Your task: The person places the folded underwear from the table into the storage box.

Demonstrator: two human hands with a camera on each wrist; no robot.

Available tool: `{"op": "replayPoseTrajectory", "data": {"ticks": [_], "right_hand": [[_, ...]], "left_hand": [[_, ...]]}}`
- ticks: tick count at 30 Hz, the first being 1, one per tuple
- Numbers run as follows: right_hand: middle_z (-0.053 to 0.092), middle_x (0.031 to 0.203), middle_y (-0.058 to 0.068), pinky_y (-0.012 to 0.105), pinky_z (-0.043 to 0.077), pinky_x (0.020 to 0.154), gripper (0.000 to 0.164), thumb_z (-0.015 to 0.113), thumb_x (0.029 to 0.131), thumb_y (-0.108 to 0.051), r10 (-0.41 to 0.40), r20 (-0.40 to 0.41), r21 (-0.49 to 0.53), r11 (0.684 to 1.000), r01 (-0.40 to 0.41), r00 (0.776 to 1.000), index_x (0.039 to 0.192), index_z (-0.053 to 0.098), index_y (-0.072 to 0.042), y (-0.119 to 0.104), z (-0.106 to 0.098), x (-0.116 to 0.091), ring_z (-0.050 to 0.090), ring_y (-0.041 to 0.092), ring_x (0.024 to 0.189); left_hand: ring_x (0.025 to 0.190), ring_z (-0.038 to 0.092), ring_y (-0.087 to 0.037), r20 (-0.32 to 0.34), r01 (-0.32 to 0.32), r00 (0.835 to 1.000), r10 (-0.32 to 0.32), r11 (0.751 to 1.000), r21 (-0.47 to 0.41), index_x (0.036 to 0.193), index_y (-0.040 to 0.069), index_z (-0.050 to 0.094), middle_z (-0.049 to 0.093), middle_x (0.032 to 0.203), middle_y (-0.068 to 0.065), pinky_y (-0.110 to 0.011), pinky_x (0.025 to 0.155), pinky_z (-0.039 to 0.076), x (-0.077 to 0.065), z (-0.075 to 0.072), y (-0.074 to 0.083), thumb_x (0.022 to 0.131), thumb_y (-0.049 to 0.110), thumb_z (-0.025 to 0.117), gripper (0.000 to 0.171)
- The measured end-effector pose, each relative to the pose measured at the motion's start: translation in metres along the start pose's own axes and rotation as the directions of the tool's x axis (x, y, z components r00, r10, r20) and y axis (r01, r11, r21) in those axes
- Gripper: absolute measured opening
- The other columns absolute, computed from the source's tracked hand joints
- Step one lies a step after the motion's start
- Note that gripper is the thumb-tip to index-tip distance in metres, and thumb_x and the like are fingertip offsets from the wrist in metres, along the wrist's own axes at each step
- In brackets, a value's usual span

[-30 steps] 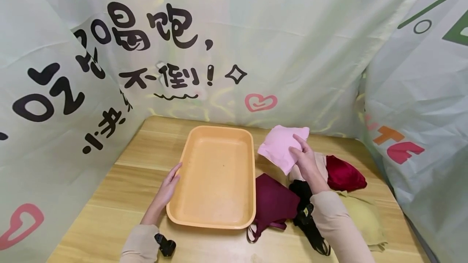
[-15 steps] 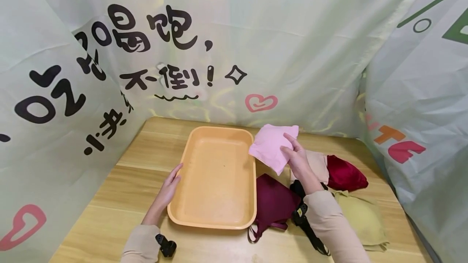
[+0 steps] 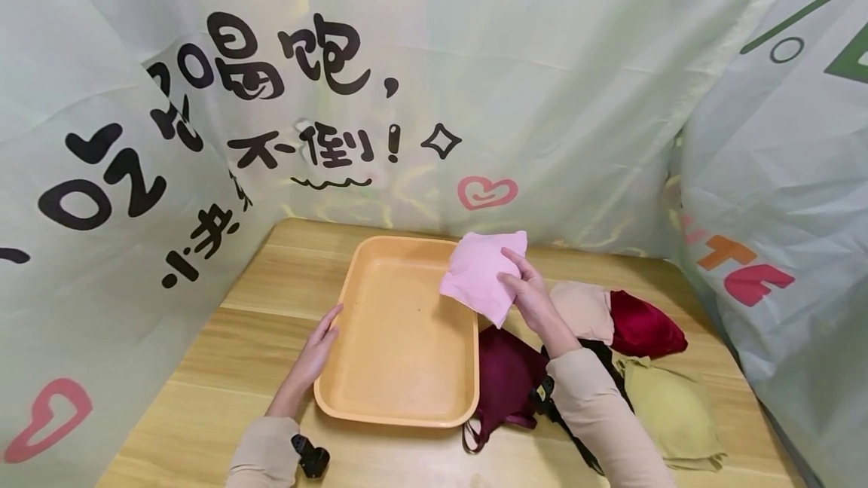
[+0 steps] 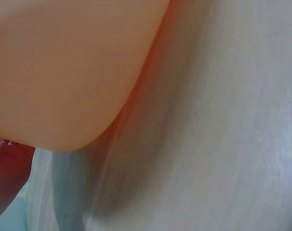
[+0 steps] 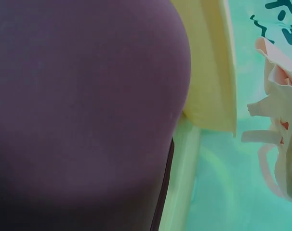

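Observation:
In the head view my right hand [image 3: 532, 296] grips a pink folded bra [image 3: 480, 273] by its right side, above the tray's upper right edge. Its loose straps and folds show in the right wrist view, where the pink bra [image 5: 276, 103] is at the right edge. My left hand [image 3: 317, 345] holds the left rim of an orange tray [image 3: 400, 352]. In the left wrist view, the tray wall [image 4: 73, 72] hides part of that hand [image 4: 8, 168]. A dark purple bra [image 3: 505, 379] lies right of the tray and looms large in the right wrist view.
To the right lie a beige bra [image 3: 582, 311], a dark red bra [image 3: 647, 322], a yellow-green bra [image 3: 674, 413] and a black one [image 3: 600, 356] partly under my right forearm. Printed curtains [image 3: 576, 96] enclose the wooden table [image 3: 271, 285].
My right hand has carried the pink bra leftward, from beside the tray to over its upper right edge. My left hand stays at the tray's left rim.

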State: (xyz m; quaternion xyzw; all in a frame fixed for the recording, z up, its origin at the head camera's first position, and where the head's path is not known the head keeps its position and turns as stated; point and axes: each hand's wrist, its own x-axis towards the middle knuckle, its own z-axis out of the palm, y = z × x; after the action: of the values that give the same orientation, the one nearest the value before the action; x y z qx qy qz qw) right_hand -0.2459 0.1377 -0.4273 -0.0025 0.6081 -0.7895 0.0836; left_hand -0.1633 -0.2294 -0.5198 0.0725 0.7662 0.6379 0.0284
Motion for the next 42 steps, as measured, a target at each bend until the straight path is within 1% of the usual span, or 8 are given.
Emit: {"op": "replayPoseTrajectory", "data": {"ticks": [6,13,16,20,24,29,36,42], "right_hand": [[0.042,0.115,0.004,0.02,0.05,0.062,0.055,0.047,0.087,0.007,0.011,0.004,0.014,1.0,-0.011,1.0,0.138,0.037,-0.009,0.009,0.012,0.005,0.055,0.007,0.08],[0.049,0.105,0.001,0.02,0.05,0.062,0.055,0.047,0.087,0.007,0.014,0.024,0.006,1.0,-0.014,1.0,0.139,0.036,-0.006,0.02,0.025,0.007,0.056,0.007,0.077],[0.05,0.104,0.0,0.02,0.05,0.063,0.055,0.047,0.087,0.007,0.017,0.038,-0.008,1.0,-0.017,0.999,0.139,0.035,-0.006,0.024,0.029,0.01,0.056,0.006,0.077],[0.049,0.108,0.002,0.02,0.05,0.065,0.055,0.047,0.087,0.004,0.015,0.057,-0.044,0.999,-0.012,0.998,0.14,0.034,-0.005,0.029,0.031,0.013,0.056,0.006,0.079],[0.045,0.113,0.006,0.02,0.049,0.063,0.055,0.046,0.088,0.004,0.041,0.059,-0.053,0.998,-0.038,0.997,0.141,0.033,-0.006,0.032,0.033,0.015,0.055,0.006,0.077],[0.044,0.112,0.006,0.02,0.048,0.061,0.054,0.046,0.089,0.003,0.072,0.063,-0.052,0.996,-0.069,0.995,0.141,0.034,-0.009,0.036,0.035,0.018,0.055,0.006,0.075],[0.046,0.111,0.006,0.021,0.05,0.063,0.055,0.047,0.088,0.002,0.083,0.093,-0.066,0.995,-0.077,0.992,0.141,0.033,-0.007,0.042,0.037,0.02,0.056,0.007,0.075],[0.042,0.121,0.014,0.021,0.05,0.062,0.054,0.048,0.088,0.001,0.08,0.093,-0.123,0.99,-0.068,0.992,0.14,0.034,-0.007,0.045,0.04,0.024,0.055,0.008,0.073]], "left_hand": [[0.136,0.001,-0.043,-0.019,-0.001,1.0,0.0,1.0,-0.004,0.143,-0.001,0.017,0.008,0.149,-0.025,-0.058,0.108,0.004,0.001,0.001,-0.002,0.1,0.012,0.027,0.046],[0.136,0.001,-0.042,-0.037,-0.01,0.999,0.01,1.0,-0.02,0.143,-0.002,0.018,0.01,0.149,-0.025,-0.057,0.108,0.003,0.0,-0.001,0.002,0.1,0.01,0.027,0.045],[0.137,0.002,-0.041,-0.048,-0.006,0.999,0.005,1.0,-0.02,0.143,-0.002,0.019,0.01,0.149,-0.024,-0.056,0.109,0.003,-0.001,-0.002,0.002,0.1,0.01,0.027,0.045],[0.137,0.002,-0.041,-0.053,0.006,0.999,-0.007,1.0,-0.015,0.143,-0.001,0.019,0.011,0.149,-0.024,-0.056,0.109,0.004,-0.001,-0.002,0.002,0.1,0.009,0.027,0.045],[0.137,0.002,-0.041,-0.047,0.002,0.999,-0.003,1.0,-0.019,0.143,-0.002,0.02,0.01,0.149,-0.024,-0.056,0.109,0.004,0.0,0.0,0.001,0.1,0.009,0.028,0.045],[0.137,0.002,-0.04,-0.037,-0.012,0.999,0.011,1.0,-0.025,0.143,-0.001,0.02,0.011,0.149,-0.024,-0.055,0.109,0.004,0.001,0.0,-0.001,0.1,0.01,0.028,0.045],[0.137,0.001,-0.04,-0.04,-0.019,0.999,0.018,0.999,-0.027,0.143,-0.002,0.019,0.01,0.149,-0.024,-0.055,0.109,0.003,0.001,0.0,-0.003,0.1,0.01,0.027,0.045],[0.136,0.004,-0.041,-0.052,-0.017,0.999,0.016,1.0,-0.014,0.142,-0.002,0.021,0.013,0.149,-0.024,-0.056,0.109,0.005,0.003,0.001,-0.005,0.099,0.009,0.029,0.045]]}}
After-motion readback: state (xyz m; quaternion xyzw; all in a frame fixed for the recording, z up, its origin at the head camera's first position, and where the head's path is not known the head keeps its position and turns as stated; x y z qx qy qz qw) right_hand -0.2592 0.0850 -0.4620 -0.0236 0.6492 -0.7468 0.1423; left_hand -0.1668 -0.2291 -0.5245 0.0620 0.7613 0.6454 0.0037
